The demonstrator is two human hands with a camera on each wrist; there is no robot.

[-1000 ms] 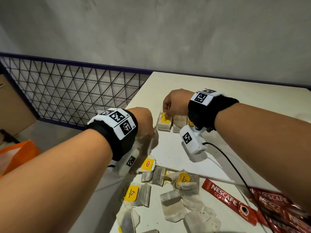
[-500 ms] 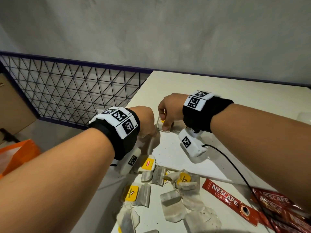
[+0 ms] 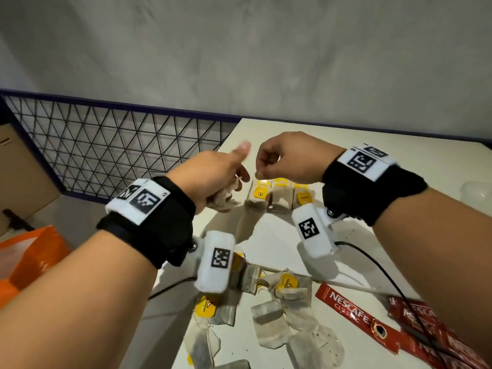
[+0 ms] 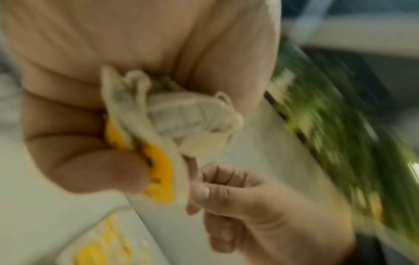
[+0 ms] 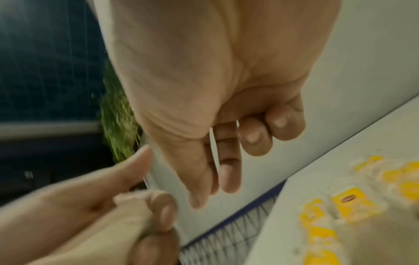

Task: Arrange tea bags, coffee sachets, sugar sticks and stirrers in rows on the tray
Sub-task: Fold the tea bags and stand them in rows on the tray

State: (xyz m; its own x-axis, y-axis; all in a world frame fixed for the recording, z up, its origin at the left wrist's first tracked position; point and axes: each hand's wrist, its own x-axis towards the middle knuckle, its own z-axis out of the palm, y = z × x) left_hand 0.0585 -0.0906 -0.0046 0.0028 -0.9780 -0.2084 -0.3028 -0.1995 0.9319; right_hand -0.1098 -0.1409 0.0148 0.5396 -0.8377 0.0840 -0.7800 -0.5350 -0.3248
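My left hand (image 3: 235, 182) is raised over the tray's left edge and grips a bunch of crumpled tea bags (image 3: 222, 201) with yellow tags; the left wrist view shows these tea bags (image 4: 181, 114) bunched under its curled fingers (image 4: 127, 177). My right hand (image 3: 262, 171) hovers just to the right of it, fingers curled, with nothing seen in it in the right wrist view (image 5: 213, 182). Below both hands, three tea bags (image 3: 279, 195) stand side by side in a row on the white tray (image 3: 274, 235). Several loose tea bags (image 3: 279, 304) lie in front of the tray. Red coffee sachets (image 3: 354, 312) lie at the front right.
A black wire mesh fence (image 3: 106, 145) runs past the table's left side. An orange bag (image 3: 32, 257) and a cardboard box (image 3: 16, 169) sit on the floor at left. A black cable (image 3: 372, 265) crosses the tray's right part. A clear plastic item (image 3: 476, 193) lies far right.
My right hand let go of a tea bag in the row, rose, and moved left to my left hand. My left hand lifted too, with its thumb now up.
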